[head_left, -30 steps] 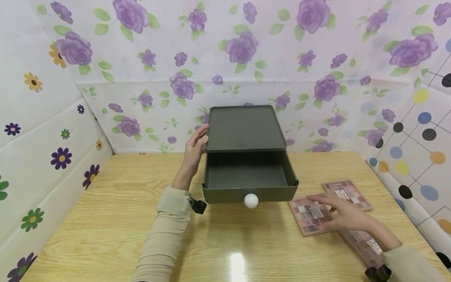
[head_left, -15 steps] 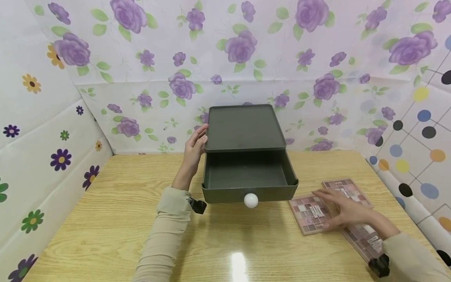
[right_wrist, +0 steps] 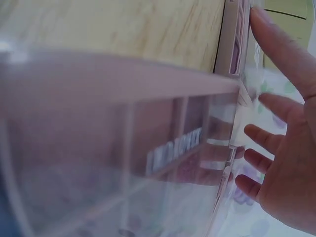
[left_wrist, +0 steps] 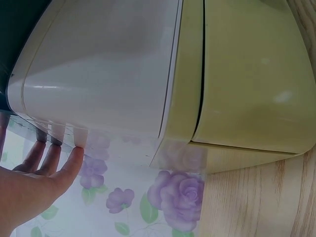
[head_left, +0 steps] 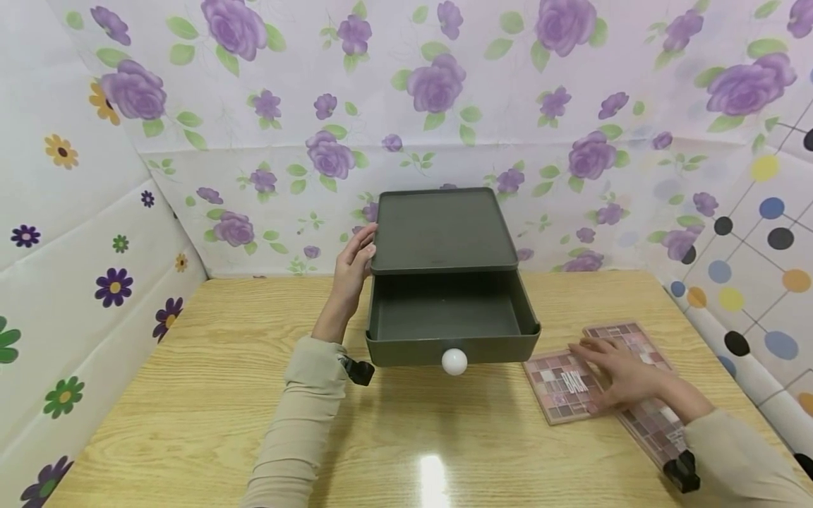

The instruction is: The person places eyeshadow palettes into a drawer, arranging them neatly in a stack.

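A dark grey drawer box (head_left: pixel 444 233) stands on the table, its drawer (head_left: pixel 406 351) pulled out by a round white knob (head_left: pixel 454 362). No contents show inside the drawer. My left hand (head_left: pixel 349 271) rests on the box's left side with straight fingers; in the left wrist view, its fingertips touch the pale side wall (left_wrist: pixel 98 89). Over at the right, my right hand (head_left: pixel 625 377) spreads its fingers above the eyeshadow palettes. The left palette (head_left: pixel 559 384) lies under the thumb and fingertips, a back palette (head_left: pixel 641 342) is partly covered, and a front palette (head_left: pixel 654 427) sits below the wrist.
The wooden table (head_left: pixel 209 381) ends at a flowered cloth wall (head_left: pixel 254 176) behind the box. A dotted cloth (head_left: pixel 762 303) closes the right side. Light reflects off the tabletop near the front.
My right hand has shifted slightly right and its fingers have moved off part of the left palette, baring more of its lettering. My left hand and the box have stayed put.
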A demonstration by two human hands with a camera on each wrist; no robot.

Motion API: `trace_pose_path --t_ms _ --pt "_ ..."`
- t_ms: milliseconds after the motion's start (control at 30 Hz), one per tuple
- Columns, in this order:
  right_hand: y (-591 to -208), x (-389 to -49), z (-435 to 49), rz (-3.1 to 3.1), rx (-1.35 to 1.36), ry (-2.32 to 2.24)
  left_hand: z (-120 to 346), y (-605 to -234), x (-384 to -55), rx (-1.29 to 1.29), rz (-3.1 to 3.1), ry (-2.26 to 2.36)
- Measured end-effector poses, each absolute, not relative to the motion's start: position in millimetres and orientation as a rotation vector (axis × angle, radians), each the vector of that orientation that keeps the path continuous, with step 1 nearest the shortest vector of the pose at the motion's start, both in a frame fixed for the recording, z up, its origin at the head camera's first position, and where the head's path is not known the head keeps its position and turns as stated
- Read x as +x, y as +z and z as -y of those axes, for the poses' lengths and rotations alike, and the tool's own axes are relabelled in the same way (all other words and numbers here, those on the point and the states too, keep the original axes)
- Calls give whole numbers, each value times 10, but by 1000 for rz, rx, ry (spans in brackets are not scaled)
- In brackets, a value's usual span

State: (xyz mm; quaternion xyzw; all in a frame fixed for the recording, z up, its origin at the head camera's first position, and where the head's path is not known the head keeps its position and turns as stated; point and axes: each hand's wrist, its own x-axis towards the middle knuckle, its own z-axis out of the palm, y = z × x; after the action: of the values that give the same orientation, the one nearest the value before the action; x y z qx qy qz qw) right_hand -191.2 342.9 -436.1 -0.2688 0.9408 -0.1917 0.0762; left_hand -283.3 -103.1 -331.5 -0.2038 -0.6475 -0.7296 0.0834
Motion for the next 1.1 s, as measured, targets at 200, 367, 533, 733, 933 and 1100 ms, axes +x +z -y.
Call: trace_pose_path --t_ms 200,367,533,733,933,1100 --pt "-4346 -1917 -3402 -2800 -746 -541 1061 -3453 -2972 -605 1902 -2195" --pt "-4348 -1951 -3377 -2822 -738 -468 1064 -3496 -3002 -617 1894 -2179" --pt "-4357 -1959 -3342 -2876 -761 -445 1055 -3429 -2949 -603 1909 -2205" --pt "-4375 -1957 -3323 -2930 -729 -453 1019 -3294 -2821 -597 1939 -2175" --pt "-4361 -1945 -3314 -2918 -672 -550 1014 -3285 -2801 -586 1938 -2173" --pt "-4336 -1929 -3306 -2772 -633 -775 1010 -3294 -2804 -606 1928 -2179"
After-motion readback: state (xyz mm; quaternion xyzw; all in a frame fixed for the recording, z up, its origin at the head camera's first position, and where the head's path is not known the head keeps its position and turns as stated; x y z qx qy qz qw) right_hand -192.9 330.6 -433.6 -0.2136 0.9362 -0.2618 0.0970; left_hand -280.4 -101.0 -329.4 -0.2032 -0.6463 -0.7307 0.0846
